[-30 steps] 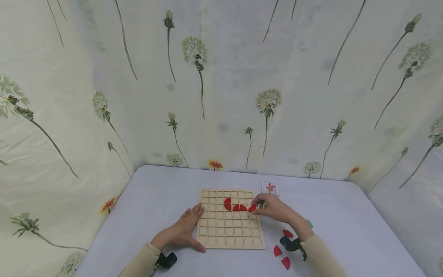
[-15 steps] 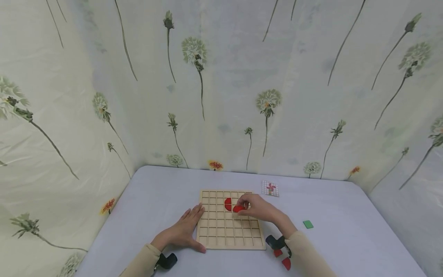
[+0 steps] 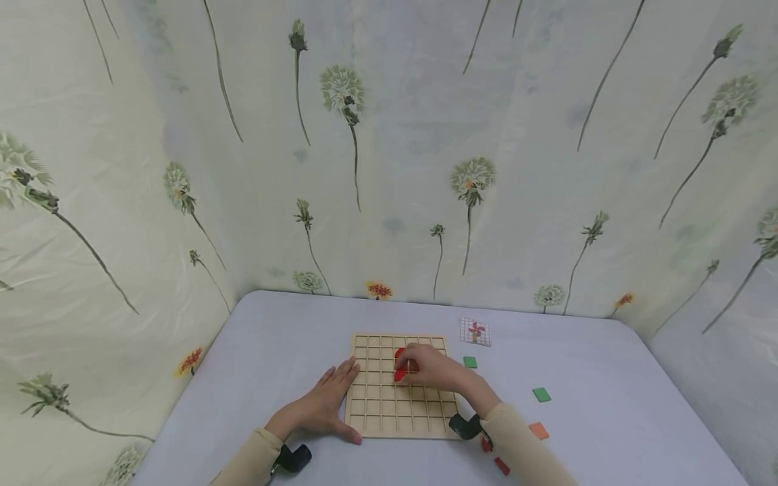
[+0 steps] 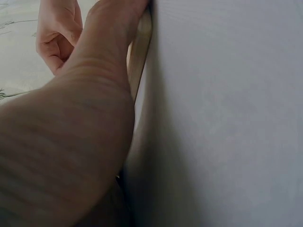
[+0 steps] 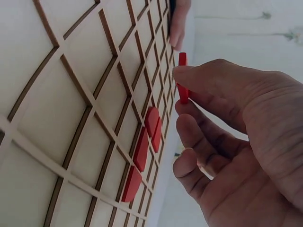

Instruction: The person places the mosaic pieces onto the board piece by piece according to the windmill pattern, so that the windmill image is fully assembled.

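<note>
Between thumb and forefinger my right hand [image 3: 428, 368] pinches a red quarter-circle tile [image 5: 183, 78], held on edge just above the wooden grid board [image 3: 401, 422]. Its other fingers are loosely bent. Several red tiles [image 5: 141, 149] lie in the board's squares, seen in the right wrist view; in the head view the right hand hides most of them. My left hand [image 3: 325, 401] lies spread at the board's left side, fingertips at the frame and thumb near the lower left corner.
A small card with a red pinwheel picture [image 3: 475, 331] lies behind the board. To the right are a green tile [image 3: 470, 362], another green tile [image 3: 542, 394] and an orange tile [image 3: 538, 430]. A loose red tile [image 3: 502, 466] sits near the right sleeve. Flowered cloth [image 3: 389, 169] surrounds the table.
My right hand has carried the red tile leftward from the board's right edge to the placed red tiles. A green and an orange tile have come into sight. My left hand stays put.
</note>
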Available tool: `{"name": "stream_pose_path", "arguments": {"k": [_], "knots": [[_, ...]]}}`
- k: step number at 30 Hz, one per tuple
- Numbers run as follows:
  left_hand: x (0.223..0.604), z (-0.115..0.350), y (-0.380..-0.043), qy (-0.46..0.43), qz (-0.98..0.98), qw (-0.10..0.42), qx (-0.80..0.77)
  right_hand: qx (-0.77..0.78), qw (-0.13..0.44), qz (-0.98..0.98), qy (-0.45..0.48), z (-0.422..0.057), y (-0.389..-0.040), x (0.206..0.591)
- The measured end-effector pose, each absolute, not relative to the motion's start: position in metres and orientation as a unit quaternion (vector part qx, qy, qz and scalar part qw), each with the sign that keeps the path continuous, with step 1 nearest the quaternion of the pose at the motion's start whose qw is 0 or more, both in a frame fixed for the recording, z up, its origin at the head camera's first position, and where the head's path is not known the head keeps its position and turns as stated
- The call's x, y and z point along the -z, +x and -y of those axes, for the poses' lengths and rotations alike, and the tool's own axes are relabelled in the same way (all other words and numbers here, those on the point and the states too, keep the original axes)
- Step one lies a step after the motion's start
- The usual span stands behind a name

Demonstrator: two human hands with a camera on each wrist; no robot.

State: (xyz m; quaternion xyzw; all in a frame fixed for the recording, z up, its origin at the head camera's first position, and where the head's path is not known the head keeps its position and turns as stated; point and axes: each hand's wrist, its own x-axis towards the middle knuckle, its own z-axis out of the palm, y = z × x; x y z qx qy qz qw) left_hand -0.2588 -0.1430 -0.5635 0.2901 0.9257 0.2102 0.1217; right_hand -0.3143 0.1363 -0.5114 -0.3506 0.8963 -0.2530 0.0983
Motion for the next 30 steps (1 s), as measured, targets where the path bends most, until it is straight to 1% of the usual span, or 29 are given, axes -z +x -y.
{"name": "stream_pose_path", "arguments": {"k": [6, 16, 22, 26, 30], "knots": [[0.563, 0.143, -0.259, 0.289, -0.925, 0.122, -0.213, 0.213, 0.094, -0.893, -0.386, -0.126, -0.317, 0.513], [0.561, 0.143, -0.258, 0.29, -0.926, 0.122, -0.21, 0.187, 0.093, -0.89, -0.405, -0.115, -0.319, 0.516], [0.559, 0.143, -0.259, 0.289, -0.925, 0.124, -0.214, 0.203, 0.101, -0.898, -0.377, -0.11, -0.317, 0.512], [0.56, 0.143, -0.259, 0.288, -0.926, 0.124, -0.212, 0.223, 0.092, -0.902, -0.357, -0.108, -0.316, 0.517], [0.561, 0.142, -0.258, 0.288, -0.926, 0.125, -0.209, 0.231, 0.103, -0.913, -0.319, -0.106, -0.312, 0.521]]}}
